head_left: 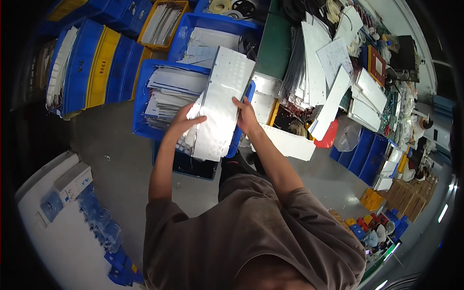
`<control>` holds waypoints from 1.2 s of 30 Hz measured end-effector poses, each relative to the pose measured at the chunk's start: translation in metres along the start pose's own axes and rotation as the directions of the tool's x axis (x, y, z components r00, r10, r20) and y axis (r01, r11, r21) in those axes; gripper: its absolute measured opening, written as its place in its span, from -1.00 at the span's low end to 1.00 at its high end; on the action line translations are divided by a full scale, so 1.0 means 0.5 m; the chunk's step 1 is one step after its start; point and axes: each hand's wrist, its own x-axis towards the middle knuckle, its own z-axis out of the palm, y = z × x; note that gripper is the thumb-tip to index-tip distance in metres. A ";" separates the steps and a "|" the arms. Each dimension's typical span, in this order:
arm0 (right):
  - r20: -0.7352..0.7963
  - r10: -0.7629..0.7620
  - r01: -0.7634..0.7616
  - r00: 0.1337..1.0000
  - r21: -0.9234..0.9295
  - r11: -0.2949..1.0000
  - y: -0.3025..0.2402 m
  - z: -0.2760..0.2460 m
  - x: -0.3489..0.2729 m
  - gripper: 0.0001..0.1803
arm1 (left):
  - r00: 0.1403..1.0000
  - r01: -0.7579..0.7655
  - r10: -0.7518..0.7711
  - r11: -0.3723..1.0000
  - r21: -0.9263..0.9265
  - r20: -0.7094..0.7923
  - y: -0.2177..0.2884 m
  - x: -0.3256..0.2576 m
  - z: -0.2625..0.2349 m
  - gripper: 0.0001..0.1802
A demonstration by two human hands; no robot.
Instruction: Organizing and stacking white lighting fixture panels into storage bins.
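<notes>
A long, flat silver-white panel [225, 92] with small holes near its edges is held tilted in front of my body. My left hand [182, 123] grips its left edge, thumb on top; more pale sheet edges show there, and I cannot tell how many pieces are in the grip. My right hand [247, 116] closes on the right edge, thumb on the upper face, fingers partly hidden. Beneath the panel stands a blue bin [140, 113] packed with upright white sheets [166, 104]. The panel covers the bin's right part.
Another blue bin [193, 20] with white sheets stands behind, beside a yellow bin [179, 41]. Stacked blue and yellow crates [99, 67] are at the left. On the green bench [276, 48] at the right lie loose white panels [314, 63] and cables. A white panel [287, 141] juts out near my right forearm.
</notes>
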 end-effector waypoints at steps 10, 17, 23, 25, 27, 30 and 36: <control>0.002 0.079 -0.079 0.997 -0.077 0.994 0.031 -0.010 -0.035 -0.54 | 0.995 -0.103 0.103 0.995 -0.008 0.005 -0.101 -0.067 0.015 -0.29; 0.085 0.151 -0.140 0.985 -0.123 0.982 0.093 0.111 -0.020 -0.38 | 0.991 -0.117 0.112 0.991 -0.066 -0.078 -0.084 -0.148 -0.109 -0.34; 0.288 0.238 -0.166 0.928 -0.252 0.953 0.188 0.286 0.040 -0.32 | 0.973 -0.046 0.034 0.998 -0.046 -0.228 -0.119 -0.185 -0.308 -0.36; 0.249 0.298 -0.235 0.921 -0.252 0.939 0.246 0.311 0.084 -0.34 | 0.965 0.060 -0.055 0.998 0.011 -0.255 -0.142 -0.165 -0.368 -0.38; 0.213 0.353 -0.298 0.911 -0.248 0.922 0.293 0.324 0.127 -0.35 | 0.949 0.162 -0.137 0.984 0.068 -0.285 -0.166 -0.151 -0.421 -0.39; 0.199 0.434 -0.351 0.879 -0.348 0.869 0.332 0.321 0.178 -0.36 | 0.947 0.160 -0.135 0.985 0.061 -0.292 -0.238 -0.145 -0.468 -0.39; 0.220 0.514 -0.232 0.829 -0.701 0.675 0.252 0.258 0.161 -0.45 | 0.943 0.123 -0.107 0.992 0.032 -0.315 -0.374 -0.114 -0.492 -0.41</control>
